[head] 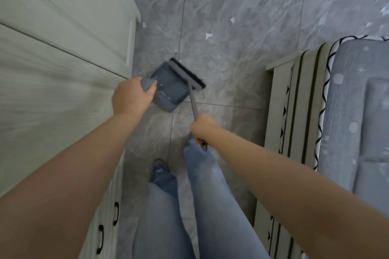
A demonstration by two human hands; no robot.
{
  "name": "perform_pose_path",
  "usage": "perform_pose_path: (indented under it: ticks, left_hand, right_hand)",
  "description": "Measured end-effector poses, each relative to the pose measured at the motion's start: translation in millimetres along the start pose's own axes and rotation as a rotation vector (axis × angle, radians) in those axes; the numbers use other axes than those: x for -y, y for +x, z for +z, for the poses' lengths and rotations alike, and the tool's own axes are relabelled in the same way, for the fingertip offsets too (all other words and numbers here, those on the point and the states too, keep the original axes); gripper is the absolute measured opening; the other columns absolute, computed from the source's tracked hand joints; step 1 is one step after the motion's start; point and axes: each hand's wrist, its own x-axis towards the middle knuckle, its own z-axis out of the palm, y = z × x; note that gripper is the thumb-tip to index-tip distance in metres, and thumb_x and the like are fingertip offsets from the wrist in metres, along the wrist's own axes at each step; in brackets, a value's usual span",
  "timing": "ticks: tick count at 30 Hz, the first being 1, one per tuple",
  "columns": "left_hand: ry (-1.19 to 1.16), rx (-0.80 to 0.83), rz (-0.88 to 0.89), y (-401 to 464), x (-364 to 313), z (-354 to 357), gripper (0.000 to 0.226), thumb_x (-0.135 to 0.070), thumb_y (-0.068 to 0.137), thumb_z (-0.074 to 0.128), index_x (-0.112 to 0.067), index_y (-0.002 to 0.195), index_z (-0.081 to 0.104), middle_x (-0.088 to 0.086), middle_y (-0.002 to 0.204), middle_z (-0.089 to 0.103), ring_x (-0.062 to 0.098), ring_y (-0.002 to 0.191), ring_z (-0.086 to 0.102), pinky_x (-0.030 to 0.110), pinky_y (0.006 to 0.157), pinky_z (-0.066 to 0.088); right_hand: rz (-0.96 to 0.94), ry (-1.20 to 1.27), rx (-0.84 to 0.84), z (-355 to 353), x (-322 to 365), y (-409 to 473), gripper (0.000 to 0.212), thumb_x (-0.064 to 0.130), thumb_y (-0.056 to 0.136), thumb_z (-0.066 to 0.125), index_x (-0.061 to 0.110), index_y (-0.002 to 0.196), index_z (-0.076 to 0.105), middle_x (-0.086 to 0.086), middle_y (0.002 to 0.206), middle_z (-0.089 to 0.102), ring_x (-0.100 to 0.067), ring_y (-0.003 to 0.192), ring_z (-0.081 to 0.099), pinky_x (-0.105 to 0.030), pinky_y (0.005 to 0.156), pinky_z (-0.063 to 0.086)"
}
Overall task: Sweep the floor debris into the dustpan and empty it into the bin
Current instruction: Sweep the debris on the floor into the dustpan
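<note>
Left hand [131, 96] gripping dustpan [168, 90] handle, pan tilted above grey floor [242, 16]. Right hand [203, 127] clutching broom [187, 73], head against pan mouth. Scraps [208, 35] scattered ahead. No bin visible. Risk: tilted pan spilling collected bits.

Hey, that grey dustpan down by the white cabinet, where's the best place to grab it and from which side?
Grip the dustpan by its short handle stub at the rear corner, where the left hand holds it now, coming from the cabinet side. The pan's open mouth faces away, where the broom head sits, so a rear grip probably leaves that edge free for sweeping in the paper scraps.
</note>
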Motion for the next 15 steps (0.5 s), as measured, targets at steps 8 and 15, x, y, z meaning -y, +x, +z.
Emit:
perform_pose_path:
  ticks: [8,15]
  left_hand:
    - [-0.027,-0.014,-0.027,5,-9,-4,0.048,-0.051,0.091,0.053,-0.006,0.084,0.069,0.02,0.08,0.067,0.041,0.076,0.062,0.036,0.06,0.044]
    - [-0.037,0.005,-0.064,19,-5,-18,0.051,-0.055,0.09,0.051,-0.008,0.085,0.069,0.019,0.082,0.067,0.041,0.077,0.062,0.032,0.061,0.04]
  right_hand:
    - [0.056,0.477,0.029,-22,-11,-12,0.012,-0.002,0.089,0.04,0.002,0.089,0.051,-0.012,0.06,0.045,-0.017,0.031,0.042,-0.022,0.037,0.034]
    - [0.074,0.656,-0.028,-89,7,-27,0.034,-0.001,0.098,0.041,-0.002,0.132,0.044,-0.007,0.063,0.037,-0.012,0.046,0.031,-0.02,0.036,0.026]
